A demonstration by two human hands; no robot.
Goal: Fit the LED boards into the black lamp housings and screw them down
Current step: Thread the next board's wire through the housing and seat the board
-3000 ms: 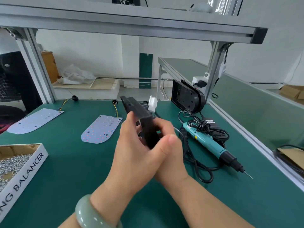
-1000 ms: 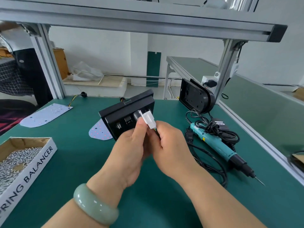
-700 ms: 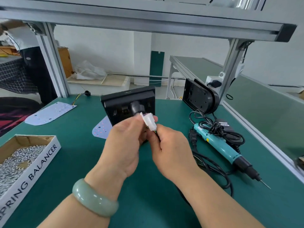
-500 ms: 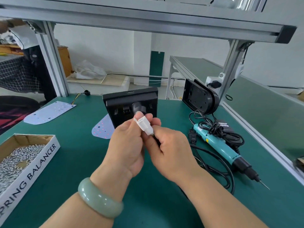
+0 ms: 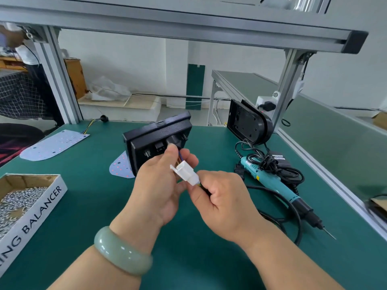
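- The green bench top (image 5: 88, 216) fills the lower view; everything below lies on it or is held above it.
- A cardboard box of screws (image 5: 31, 197) sits at the near left edge.
- The left hand (image 5: 157, 185), with a pale green bangle (image 5: 122, 254) on its wrist, is curled, thumb and forefinger pinching the coloured wires (image 5: 179, 159) just behind the plug.
- The right hand (image 5: 226, 201) is curled too; its thumb and forefinger pinch the near end of the white connector (image 5: 185, 172).
- The black lamp housing (image 5: 159, 137) stands on edge at mid-bench behind the left hand. Its long axis runs from near left to far right, and its recessed side with the sockets faces the person. I cannot tell whether it rests on the bench or is held up.
- A second housing (image 5: 247, 125) leans upright against the right frame post.
- A teal electric screwdriver (image 5: 272, 185) lies right of the hands, tip pointing near right.
- One LED board (image 5: 120, 167) lies flat, partly hidden by the held housing; another LED board (image 5: 54, 143) lies far left.
- Half a second ago the housing faced the person squarely and the connector sat close against it. Now its right end has swung away, and the connector has been drawn nearer, baring the wires.
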